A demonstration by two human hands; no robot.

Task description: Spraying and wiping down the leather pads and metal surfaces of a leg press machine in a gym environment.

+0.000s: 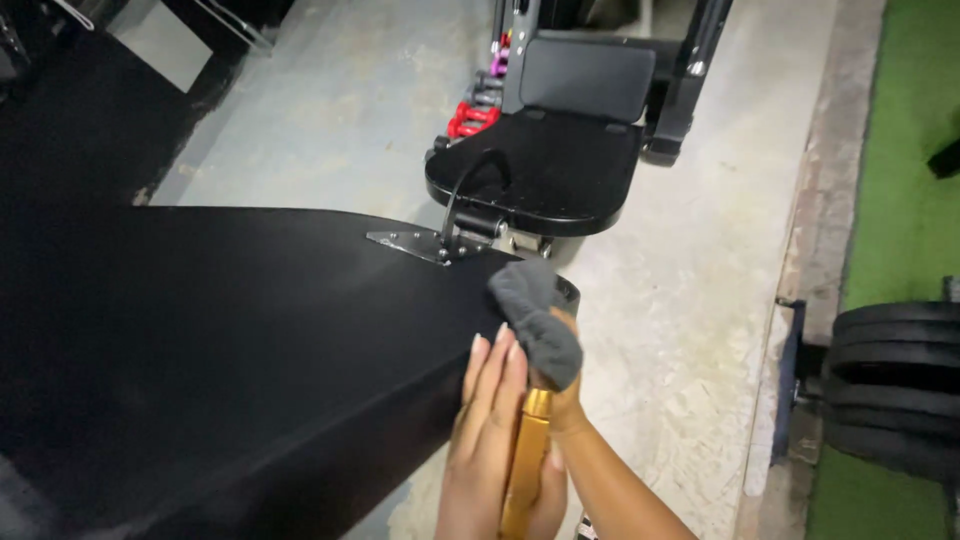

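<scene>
Gripping one gold cylindrical bottle (527,455) upright, the left hand (490,440) had its fingers stretched flat up the bottle's side, just off the near right edge of the black padded bench (230,350). Right behind it the right hand (565,385) was closed on one grey cloth (540,320), bunched over the fingers and pressed at the narrow end of the bench pad, where the pad's edge dropped away to bare concrete floor (680,300). That floor lay open to the right of the hands. One metal hinge plate (412,243) sat at the pad's far edge. Beyond it stood one black padded seat (545,175) with an upright back pad. Right of the floor, a stack of four black weight plates (895,385) stood by the green turf (905,170). Farthest off, red dumbbells (470,118) lay in a row; their count could not be told.
</scene>
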